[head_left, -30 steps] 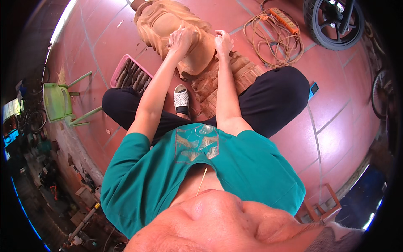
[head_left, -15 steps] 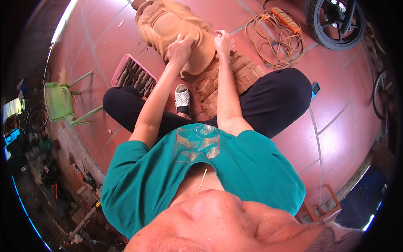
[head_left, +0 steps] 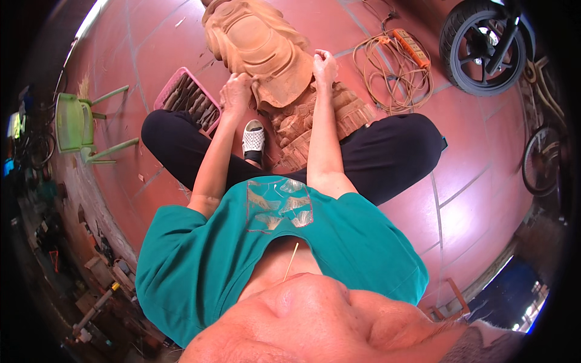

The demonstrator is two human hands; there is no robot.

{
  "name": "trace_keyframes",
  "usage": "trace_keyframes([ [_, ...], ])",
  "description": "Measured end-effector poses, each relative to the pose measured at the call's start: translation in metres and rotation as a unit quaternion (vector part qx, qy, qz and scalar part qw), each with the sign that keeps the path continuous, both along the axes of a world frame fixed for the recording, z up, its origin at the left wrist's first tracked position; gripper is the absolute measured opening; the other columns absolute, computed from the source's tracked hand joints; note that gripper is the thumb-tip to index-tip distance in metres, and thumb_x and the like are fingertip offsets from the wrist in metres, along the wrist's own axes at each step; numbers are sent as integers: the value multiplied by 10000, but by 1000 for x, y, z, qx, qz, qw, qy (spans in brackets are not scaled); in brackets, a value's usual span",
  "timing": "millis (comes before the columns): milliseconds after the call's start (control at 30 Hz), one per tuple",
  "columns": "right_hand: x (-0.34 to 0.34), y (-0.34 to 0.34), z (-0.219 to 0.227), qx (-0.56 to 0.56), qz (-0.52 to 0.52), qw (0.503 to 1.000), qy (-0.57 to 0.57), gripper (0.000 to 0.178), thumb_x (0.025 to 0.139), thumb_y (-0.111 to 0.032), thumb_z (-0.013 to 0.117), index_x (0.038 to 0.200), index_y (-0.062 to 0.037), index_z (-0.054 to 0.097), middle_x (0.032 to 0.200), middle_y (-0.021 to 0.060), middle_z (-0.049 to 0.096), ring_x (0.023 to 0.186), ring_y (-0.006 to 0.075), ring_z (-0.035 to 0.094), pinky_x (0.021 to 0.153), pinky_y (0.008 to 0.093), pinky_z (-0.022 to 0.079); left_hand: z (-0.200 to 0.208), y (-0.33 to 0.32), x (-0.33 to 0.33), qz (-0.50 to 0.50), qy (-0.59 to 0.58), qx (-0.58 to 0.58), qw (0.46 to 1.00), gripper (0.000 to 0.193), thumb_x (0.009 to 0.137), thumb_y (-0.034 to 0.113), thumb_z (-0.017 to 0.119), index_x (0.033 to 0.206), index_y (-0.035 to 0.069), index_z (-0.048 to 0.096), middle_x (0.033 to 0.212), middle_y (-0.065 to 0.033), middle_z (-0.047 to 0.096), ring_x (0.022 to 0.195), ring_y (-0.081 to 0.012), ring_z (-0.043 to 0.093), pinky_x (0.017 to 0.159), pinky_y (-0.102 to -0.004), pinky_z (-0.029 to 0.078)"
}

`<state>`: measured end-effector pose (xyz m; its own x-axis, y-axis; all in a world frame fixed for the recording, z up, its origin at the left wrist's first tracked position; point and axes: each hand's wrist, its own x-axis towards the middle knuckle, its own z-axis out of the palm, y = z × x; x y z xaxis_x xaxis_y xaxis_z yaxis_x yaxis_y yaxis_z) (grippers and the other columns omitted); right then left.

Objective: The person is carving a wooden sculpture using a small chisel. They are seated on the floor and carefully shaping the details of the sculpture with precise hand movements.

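A carved wooden statue with a round belly and draped robe lies on the floor in front of me. Its lower end rests against or over a second, darker carved wood piece between my legs. My left hand is closed in a fist just left of the statue's lower end; whatever its fingers hold is hidden. My right hand is at the statue's right edge, its fingers curled, and I cannot make out anything in them. Left of my left hand sits a pink basket filled with dark, slender carving tools.
A coiled orange cable with a power strip lies at the far right, near a motorbike wheel. A green plastic chair stands at the left. My white clog is beside the wood piece.
My left hand has left the statue's surface and moved left and nearer, closing into a fist. My right hand stays at the right edge, its fingers more curled. The whole view has shifted slightly.
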<state>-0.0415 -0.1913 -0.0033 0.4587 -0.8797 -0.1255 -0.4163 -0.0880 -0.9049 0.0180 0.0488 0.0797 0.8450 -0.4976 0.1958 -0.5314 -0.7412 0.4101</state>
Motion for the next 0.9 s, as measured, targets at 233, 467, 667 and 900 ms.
trace_keyframes([
  [233, -1, 15, 25, -98, -49, 992, -55, 191, 829, -100, 607, 991, -116, 707, 997, 82, 684, 965, 273, 624, 876, 428, 482, -11, 17, 9, 100, 89, -152, 979, 168, 843, 235, 727, 920, 85, 733, 731, -79, 642, 660, -183, 609, 613, -340, 468],
  [467, -5, 7, 18, -97, 38, 990, -96, 197, 819, -81, 594, 985, -72, 700, 983, 113, 691, 969, 281, 631, 867, 421, 495, -28, -6, 8, 67, 122, -249, 958, 142, 833, 193, 728, 952, 116, 733, 675, -13, 590, 648, -101, 551, 592, -289, 444],
  [667, -7, 9, 17, -136, 52, 988, -48, 189, 825, -103, 606, 982, -75, 706, 993, 90, 705, 936, 275, 646, 839, 402, 509, -15, -45, 4, 3, 29, -219, 975, 149, 814, 240, 724, 905, 123, 698, 801, -79, 643, 764, -270, 638, 682, -402, 503],
  [900, -5, 11, 23, -75, 81, 993, -45, 187, 830, -168, 635, 995, -120, 709, 990, 57, 700, 925, 231, 645, 887, 429, 439, -25, -39, 1, -7, -5, -183, 983, 157, 823, 269, 706, 903, 135, 691, 860, -78, 632, 819, -297, 636, 708, -416, 510],
])
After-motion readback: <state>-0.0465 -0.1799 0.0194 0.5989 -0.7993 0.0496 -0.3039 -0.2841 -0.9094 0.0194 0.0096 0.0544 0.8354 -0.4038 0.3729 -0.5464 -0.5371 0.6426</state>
